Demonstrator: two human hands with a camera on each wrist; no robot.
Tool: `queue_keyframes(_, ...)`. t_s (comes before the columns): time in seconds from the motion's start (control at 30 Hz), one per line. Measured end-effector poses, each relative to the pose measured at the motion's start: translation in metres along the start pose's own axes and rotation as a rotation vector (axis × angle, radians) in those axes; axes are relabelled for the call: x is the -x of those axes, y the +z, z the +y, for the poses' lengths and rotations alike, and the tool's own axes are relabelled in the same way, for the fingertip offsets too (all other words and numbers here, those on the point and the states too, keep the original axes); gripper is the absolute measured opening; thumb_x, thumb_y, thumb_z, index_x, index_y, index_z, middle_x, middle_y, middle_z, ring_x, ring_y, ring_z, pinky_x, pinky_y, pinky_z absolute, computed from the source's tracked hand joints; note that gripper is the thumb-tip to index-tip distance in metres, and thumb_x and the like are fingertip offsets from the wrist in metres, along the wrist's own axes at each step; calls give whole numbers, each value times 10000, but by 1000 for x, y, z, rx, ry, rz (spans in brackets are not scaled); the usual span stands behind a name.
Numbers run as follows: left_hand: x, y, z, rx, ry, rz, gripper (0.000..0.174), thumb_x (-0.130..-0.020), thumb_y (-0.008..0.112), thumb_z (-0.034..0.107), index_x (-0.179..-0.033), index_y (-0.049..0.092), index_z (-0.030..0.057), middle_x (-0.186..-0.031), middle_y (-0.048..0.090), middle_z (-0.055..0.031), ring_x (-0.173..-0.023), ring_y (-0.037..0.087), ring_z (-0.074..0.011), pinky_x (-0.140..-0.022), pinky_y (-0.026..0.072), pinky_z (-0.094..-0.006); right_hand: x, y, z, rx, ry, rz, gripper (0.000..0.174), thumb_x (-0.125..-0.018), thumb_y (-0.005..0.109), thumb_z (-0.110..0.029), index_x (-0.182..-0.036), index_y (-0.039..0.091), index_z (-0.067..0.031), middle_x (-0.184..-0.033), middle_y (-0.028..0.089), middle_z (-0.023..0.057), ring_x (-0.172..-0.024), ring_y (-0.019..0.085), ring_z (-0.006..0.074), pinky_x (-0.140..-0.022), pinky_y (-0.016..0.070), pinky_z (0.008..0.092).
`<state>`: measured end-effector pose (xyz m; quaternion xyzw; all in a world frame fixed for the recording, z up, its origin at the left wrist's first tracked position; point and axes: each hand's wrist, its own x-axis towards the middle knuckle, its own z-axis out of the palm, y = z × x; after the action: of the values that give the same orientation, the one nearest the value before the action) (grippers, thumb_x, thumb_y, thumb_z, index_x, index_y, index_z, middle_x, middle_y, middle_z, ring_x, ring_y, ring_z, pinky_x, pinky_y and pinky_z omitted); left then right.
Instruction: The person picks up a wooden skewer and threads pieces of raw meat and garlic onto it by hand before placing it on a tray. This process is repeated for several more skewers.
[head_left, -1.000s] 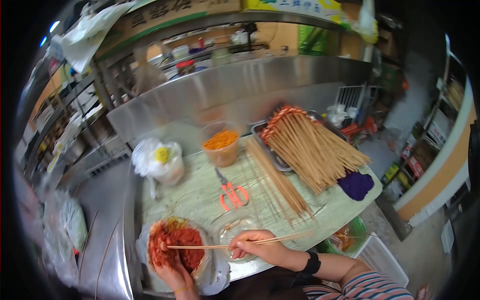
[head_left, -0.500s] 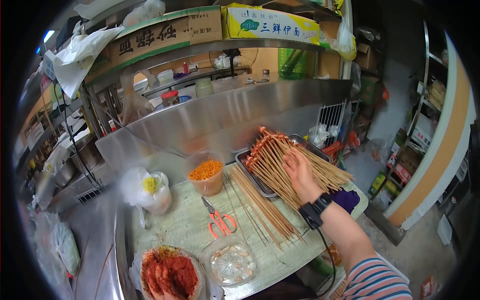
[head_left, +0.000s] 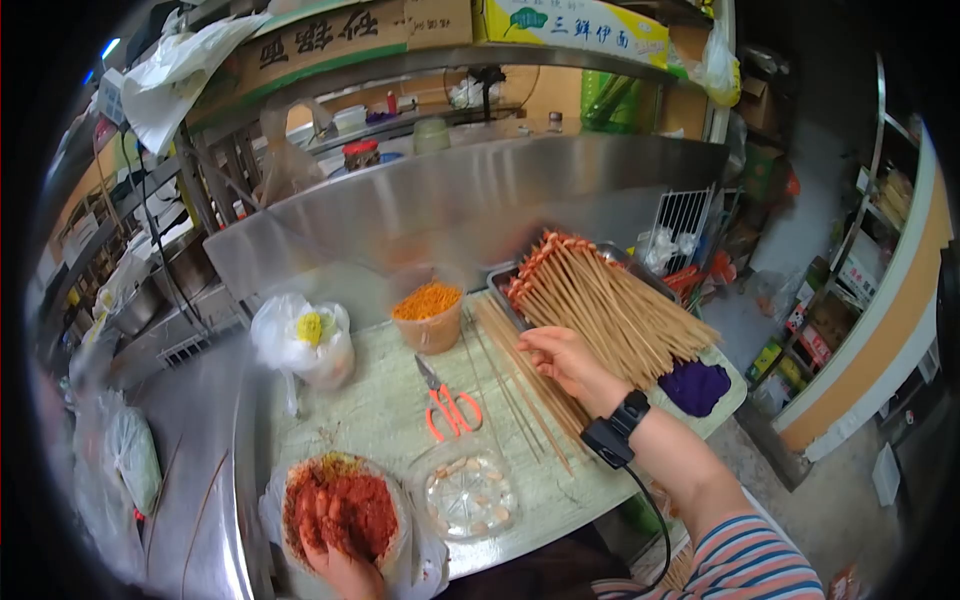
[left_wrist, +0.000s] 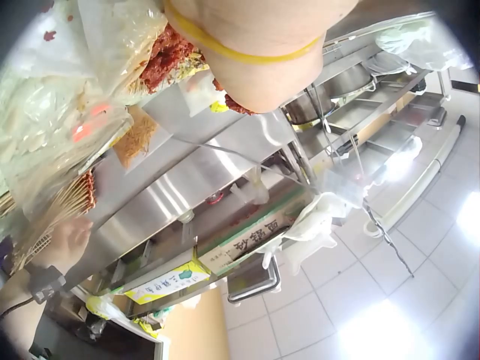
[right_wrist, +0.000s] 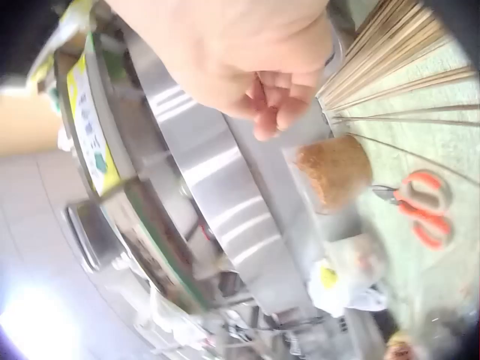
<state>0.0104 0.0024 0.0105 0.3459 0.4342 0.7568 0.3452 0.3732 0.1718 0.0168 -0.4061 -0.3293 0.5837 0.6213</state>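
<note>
In the head view my left hand (head_left: 345,572) reaches into red minced or coated food (head_left: 362,510) in a plastic-lined container at the front left; its fingers are coated and partly buried, so their grip is unclear. My right hand (head_left: 568,365) hangs above the bare sticks (head_left: 535,375), with loosely curled fingers and nothing visible in them. The right wrist view shows the same hand (right_wrist: 255,82) with fingertips turned towards the palm. Right of it, a large bundle of loaded skewers (head_left: 610,305) lies on a metal tray, red pieces at the far ends.
Orange-handled scissors (head_left: 450,405), a tub of orange shreds (head_left: 428,315) and a clear dish with pale pieces (head_left: 468,497) stand between the hands. A white bag (head_left: 305,345) sits at the left, a purple cloth (head_left: 695,388) at the right edge. A steel panel (head_left: 450,200) rises behind.
The stick my right hand held with a piece at its end is gone from that hand. The hand went to the skewer bundle, then moved left over the bare sticks. My left hand stays in the red food.
</note>
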Motion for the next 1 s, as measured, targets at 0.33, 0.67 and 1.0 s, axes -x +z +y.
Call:
queue_keyframes(0.33,1,-6,0,111,-41,-3,323,-884,492,-11,-1205,489,-41,-1195,556,-123,-1053,569,-206,-935,444,-319,-3,25,48,1808,-243,-20,190,-741,616,-134,-817,672,30,-797,639,229,-751,629,385,-726,511,429)
queue_keyframes(0.67,-1,-15,-7,109,-39,-52,322,-903,502,39,-1214,474,-40,-1213,536,-134,-1082,558,-217,-937,462,-331,0,15,7,1014,184,-64,165,-793,643,-129,-721,623,19,-612,618,86,-531,622,134,-462,489,243)
queue_keyframes(1.0,0,-11,-3,24,-19,9,274,-897,484,20,-1158,543,-39,-1150,583,-111,-1031,564,-195,-916,448,-312,93,83,-20,285,-144,-190,141,-912,557,-166,-947,537,-31,-792,615,52,-656,630,114,-580,498,212)
